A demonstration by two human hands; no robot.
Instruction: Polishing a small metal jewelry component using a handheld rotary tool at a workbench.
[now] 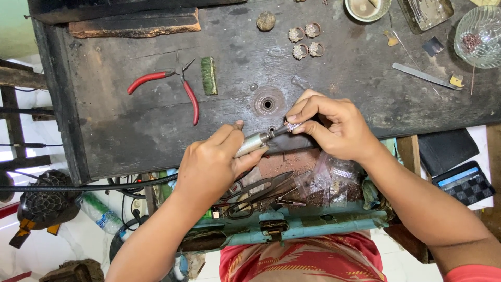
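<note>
Head view: left hand [209, 164] grips a metal rotary handpiece [254, 143], its tip against a jewelled ring [293, 126] pinched in the right hand [334, 125]. Red-handled pliers [172, 86] lie well apart on the dark tabletop [130, 125].

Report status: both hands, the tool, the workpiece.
Left hand grips silver rotary handpiece. Right hand pinches small stone-set ring against its tip. Red pliers and four rings lie apart.

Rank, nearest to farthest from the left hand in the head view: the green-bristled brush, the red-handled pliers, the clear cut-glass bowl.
From the left hand:
1. Green-bristled brush, on the bench straight above the hand.
2. Red-handled pliers, up and to the left, its nearer handle tip about as close as the brush, so these two are nearly tied.
3. Clear cut-glass bowl, far top-right corner.
</note>
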